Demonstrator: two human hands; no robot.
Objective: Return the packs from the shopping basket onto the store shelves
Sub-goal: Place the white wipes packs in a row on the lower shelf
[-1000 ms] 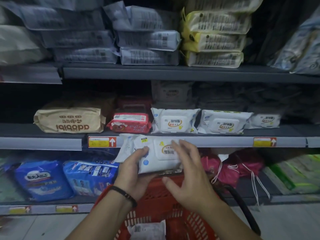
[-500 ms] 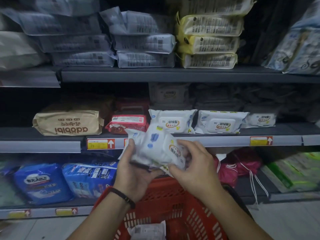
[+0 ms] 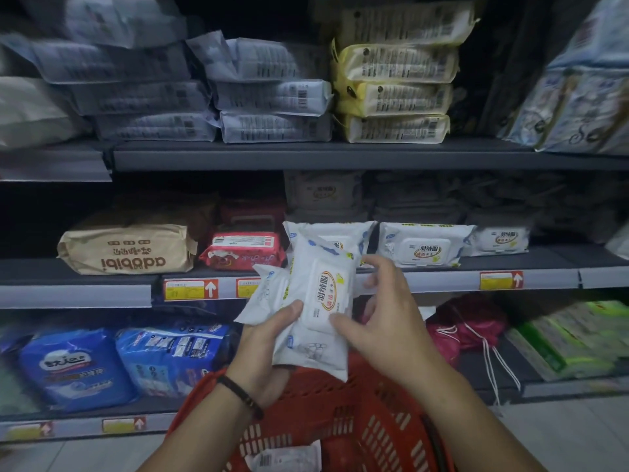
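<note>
A white pack (image 3: 323, 301) was held on end over the red basket (image 3: 340, 413), in front of the middle shelf (image 3: 442, 277). A second white pack (image 3: 265, 294) was tucked behind it on the left. Both were gripped from below by the left hand (image 3: 269, 345), thumb pressed on the front. The first pack's right edge was pinched by the curled fingers of the right hand (image 3: 384, 321). A third pack (image 3: 286, 458) was seen down in the basket.

Dim store light, dark shelf recesses, soft blurred, bowed edges.
</note>
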